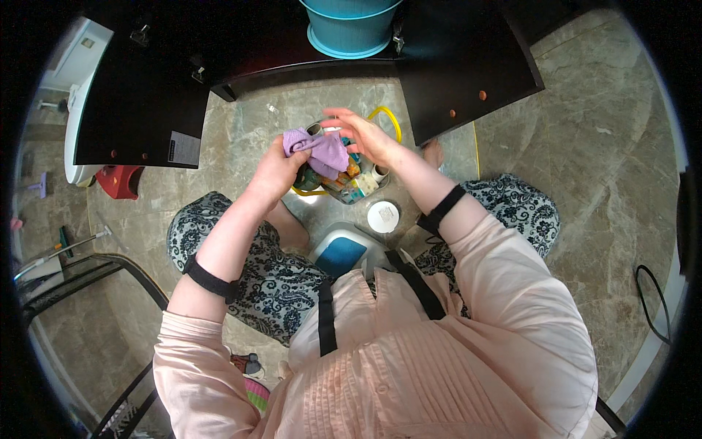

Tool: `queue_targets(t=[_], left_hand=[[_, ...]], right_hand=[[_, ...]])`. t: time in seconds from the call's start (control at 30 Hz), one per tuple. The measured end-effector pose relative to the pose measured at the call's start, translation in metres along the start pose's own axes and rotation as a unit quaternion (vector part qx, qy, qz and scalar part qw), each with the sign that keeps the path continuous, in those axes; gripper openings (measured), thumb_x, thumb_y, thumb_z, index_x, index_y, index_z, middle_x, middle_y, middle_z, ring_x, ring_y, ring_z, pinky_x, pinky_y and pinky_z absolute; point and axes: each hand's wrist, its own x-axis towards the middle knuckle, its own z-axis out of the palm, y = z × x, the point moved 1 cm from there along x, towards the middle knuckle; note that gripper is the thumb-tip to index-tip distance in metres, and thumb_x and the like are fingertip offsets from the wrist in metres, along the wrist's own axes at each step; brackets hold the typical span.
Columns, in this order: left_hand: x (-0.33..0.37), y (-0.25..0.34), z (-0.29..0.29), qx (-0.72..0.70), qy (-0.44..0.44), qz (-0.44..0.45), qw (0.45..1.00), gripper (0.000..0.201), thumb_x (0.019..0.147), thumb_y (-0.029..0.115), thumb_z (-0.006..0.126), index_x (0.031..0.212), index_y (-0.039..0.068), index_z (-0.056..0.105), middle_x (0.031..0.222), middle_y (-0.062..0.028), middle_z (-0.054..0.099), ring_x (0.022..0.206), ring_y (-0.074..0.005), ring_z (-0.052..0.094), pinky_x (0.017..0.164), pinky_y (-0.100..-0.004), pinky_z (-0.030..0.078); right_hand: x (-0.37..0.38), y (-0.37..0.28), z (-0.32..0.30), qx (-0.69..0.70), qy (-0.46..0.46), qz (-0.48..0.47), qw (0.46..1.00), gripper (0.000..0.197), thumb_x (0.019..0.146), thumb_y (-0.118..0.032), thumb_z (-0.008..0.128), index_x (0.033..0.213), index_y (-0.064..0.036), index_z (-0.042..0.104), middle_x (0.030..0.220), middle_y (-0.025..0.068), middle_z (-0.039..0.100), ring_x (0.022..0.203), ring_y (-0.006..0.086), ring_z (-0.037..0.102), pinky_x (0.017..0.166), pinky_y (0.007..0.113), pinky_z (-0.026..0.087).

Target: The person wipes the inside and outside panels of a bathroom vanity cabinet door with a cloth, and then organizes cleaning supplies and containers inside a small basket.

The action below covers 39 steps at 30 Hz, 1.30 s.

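Note:
A purple cloth (326, 152) hangs bunched from my left hand (275, 173), whose thumb and fingers pinch its left side. My right hand (369, 139) is just to the right of the cloth, fingers stretched out and apart with nothing held in them. Below both hands stands a bucket-like container with a yellow handle (390, 118), filled with several bottles and packets. An orange packet (352, 167) and a white roll-shaped item (379, 173) show at its right side. The cloth and my hands hide part of the contents.
Open dark cabinet doors (468, 80) flank a cabinet holding a turquoise bucket (349, 33). Near me on the tiled floor are a round white tub (382, 216) and a white container with blue inside (341, 254). At left lies a red object (118, 181).

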Motion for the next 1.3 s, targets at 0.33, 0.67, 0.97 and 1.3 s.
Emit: queue_targets(t=[0.33, 0.67, 0.97, 1.3], left_hand=[[-0.003, -0.002, 0.013, 0.039, -0.03, 0.041, 0.998, 0.053, 0.074, 0.015, 0.069, 0.119, 0.001, 0.046, 0.103, -0.0103, 0.06, 0.095, -0.0178, 0.056, 0.084, -0.0285, 0.044], [-0.016, -0.002, 0.038, 0.247, -0.242, 0.335, 0.876, 0.047, 0.062, -0.007, 0.058, 0.106, 0.007, 0.054, 0.101, -0.0151, 0.059, 0.1, -0.0322, 0.055, 0.085, -0.0363, 0.045], [-0.025, 0.001, 0.059, 0.428, -0.178, 0.249, 0.85, 0.04, 0.071, 0.0, 0.053, 0.11, 0.008, 0.052, 0.108, -0.0123, 0.056, 0.088, -0.0333, 0.06, 0.075, -0.0396, 0.05], [-0.035, -0.012, 0.052, 0.474, -0.249, 0.315, 0.783, 0.025, 0.074, 0.004, 0.048, 0.096, 0.009, 0.058, 0.099, -0.0097, 0.058, 0.083, -0.0289, 0.063, 0.069, -0.0404, 0.052]], right_hand=[[-0.003, 0.006, -0.008, -0.169, -0.013, -0.124, 0.978, 0.042, 0.068, -0.018, 0.069, 0.104, -0.0009, 0.059, 0.093, 0.0091, 0.065, 0.088, 0.017, 0.06, 0.081, 0.029, 0.047], [-0.009, 0.018, -0.071, -0.513, 0.11, -0.005, 0.851, 0.053, 0.071, -0.022, 0.06, 0.119, -0.0026, 0.05, 0.105, 0.0227, 0.059, 0.094, 0.0329, 0.059, 0.08, 0.037, 0.047], [-0.011, 0.043, -0.035, -0.53, -0.166, 0.095, 0.826, 0.047, 0.075, -0.015, 0.059, 0.12, -0.0235, 0.054, 0.105, 0.0127, 0.062, 0.091, 0.0262, 0.06, 0.079, 0.033, 0.047], [-0.004, 0.052, -0.027, -0.725, 0.012, 0.204, 0.658, 0.046, 0.074, -0.049, 0.058, 0.096, -0.0091, 0.065, 0.097, 0.0095, 0.065, 0.087, 0.0239, 0.063, 0.073, 0.037, 0.049]])
